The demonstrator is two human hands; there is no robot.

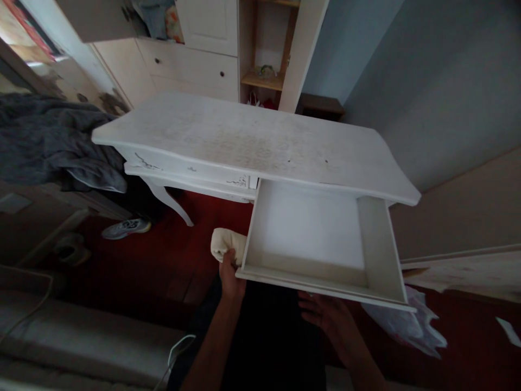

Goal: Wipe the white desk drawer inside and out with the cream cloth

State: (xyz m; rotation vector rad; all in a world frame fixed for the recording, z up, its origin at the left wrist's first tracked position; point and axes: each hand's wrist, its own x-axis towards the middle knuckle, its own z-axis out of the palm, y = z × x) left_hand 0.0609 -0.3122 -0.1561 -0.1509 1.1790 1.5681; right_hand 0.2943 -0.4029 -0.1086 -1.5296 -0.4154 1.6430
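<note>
The left hand [230, 277] is closing around the lower end of a rolled cream cloth [226, 243], fingers wrapped about it, thumb side toward the drawer [313, 228]. The cloth is sitting just outside the drawer's left wall, touching or nearly touching its front corner, and is hanging above the red floor [163, 260], not inside the drawer.

The right hand [330, 317] is lying open just below the drawer's front edge, fingers spread and loosely curved, holding nothing. Whether its fingertips are touching the underside of the front board cannot be told.

The drawer is standing pulled well out from under the white surface [252, 136], and its white inside is showing bare.

To the right of the drawer, beside the right hand, a pale plastic bag [407, 326] is lying crumpled on the floor. To the left, a grey blanket [44, 141] is heaping up beside the surface, and a light shoe [121, 228] is lying on the floor near the curved leg. Behind the surface a cream cupboard [195, 60] is standing against the wall.
</note>
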